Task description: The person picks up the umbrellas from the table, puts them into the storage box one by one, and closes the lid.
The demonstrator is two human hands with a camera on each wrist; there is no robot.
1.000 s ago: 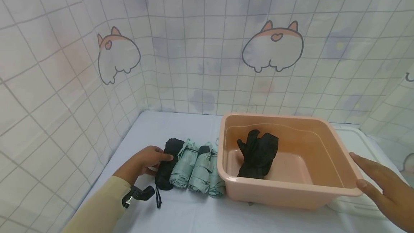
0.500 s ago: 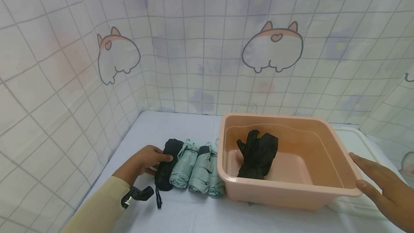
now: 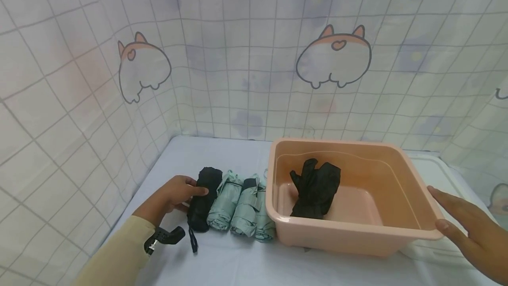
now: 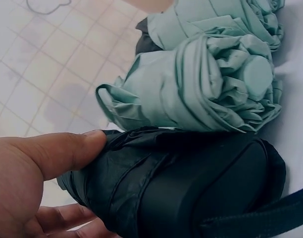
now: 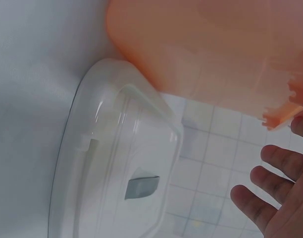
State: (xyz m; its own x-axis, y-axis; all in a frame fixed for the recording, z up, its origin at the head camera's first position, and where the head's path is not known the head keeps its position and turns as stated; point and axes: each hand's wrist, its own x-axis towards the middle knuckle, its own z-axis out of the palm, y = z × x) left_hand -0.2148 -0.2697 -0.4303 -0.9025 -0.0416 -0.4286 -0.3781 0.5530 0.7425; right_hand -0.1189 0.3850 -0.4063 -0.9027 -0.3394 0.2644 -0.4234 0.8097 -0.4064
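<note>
My left hand [image 3: 180, 192] grips a folded black umbrella [image 3: 204, 202], its thumb across the near side and its other fingers round the far side in the left wrist view. A thin black wrist strap [image 3: 193, 239] hangs from the umbrella's near end. Right beside it lie several rolled light green umbrellas [image 3: 225, 204] in a row, the last partly behind the peach plastic bin [image 3: 329, 233]. At the bin's right end, my right hand [image 3: 472, 228] rests against the rim with fingers extended; the right wrist view shows these fingers [image 5: 253, 208] straight and spread.
Inside the bin, toward its left side, lies a crumpled black cloth [image 3: 317, 189]. A white lid [image 5: 126, 148] with a grey latch lies under and right of the bin. Tiled-print curtain [image 3: 238, 56] closes off the back and left of the white-covered table [image 3: 190, 153].
The black umbrella has shifted slightly left and away from me with my left hand. My right hand and the bin hold their places.
</note>
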